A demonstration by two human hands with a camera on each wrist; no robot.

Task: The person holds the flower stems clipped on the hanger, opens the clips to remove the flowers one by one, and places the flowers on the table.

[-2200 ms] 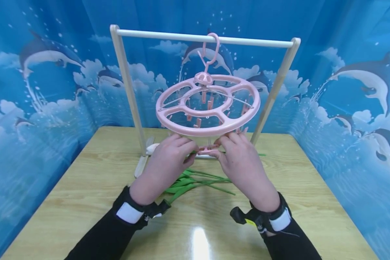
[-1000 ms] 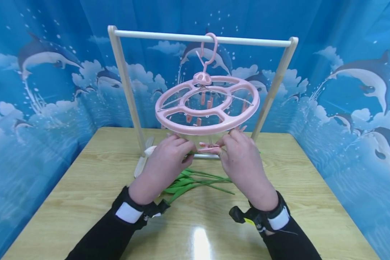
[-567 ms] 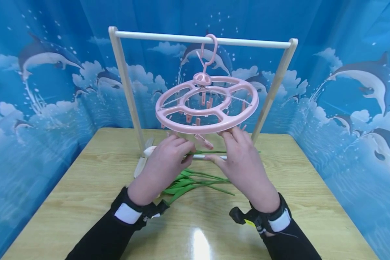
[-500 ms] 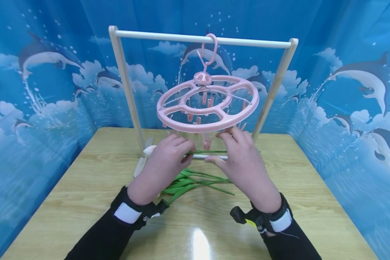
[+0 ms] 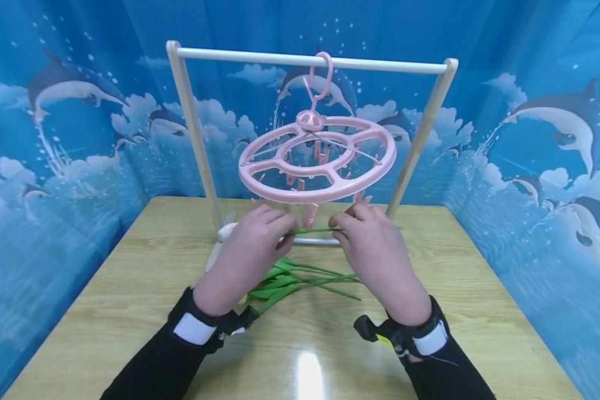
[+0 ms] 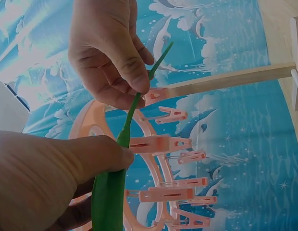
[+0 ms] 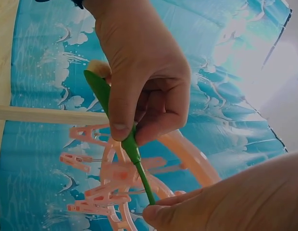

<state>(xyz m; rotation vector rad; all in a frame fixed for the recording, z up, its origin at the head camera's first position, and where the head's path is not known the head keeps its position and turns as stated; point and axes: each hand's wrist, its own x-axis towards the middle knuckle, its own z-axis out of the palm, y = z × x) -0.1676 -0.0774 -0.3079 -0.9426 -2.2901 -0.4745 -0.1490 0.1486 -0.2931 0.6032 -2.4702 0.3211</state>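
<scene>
In the head view my left hand [image 5: 252, 239] pinches the stem of an artificial tulip [image 5: 315, 230] near its leaf, and its white bud [image 5: 226, 231] sticks out to the left. My right hand [image 5: 375, 244] pinches the same stem farther right, holding it level. A pink clothespin [image 5: 310, 215] dangles from the round pink drying hanger [image 5: 317, 196] just above the stem, between the hands. Both wrist views show the green stem [image 6: 132, 110] stretched between thumb and fingers of each hand, with clothespins [image 7: 91, 134] behind it.
The hanger hooks over the white rail of a wooden stand [image 5: 430, 116]. Several more green-stemmed flowers [image 5: 285, 283] lie on the wooden table [image 5: 300, 339] below my hands. A dolphin-print curtain [image 5: 545, 111] surrounds the table.
My right hand held a clothespin at the stem, then let it go; the clothespin swung down to hang loose. Now the right hand pinches the tulip stem. My left hand has hardly moved.
</scene>
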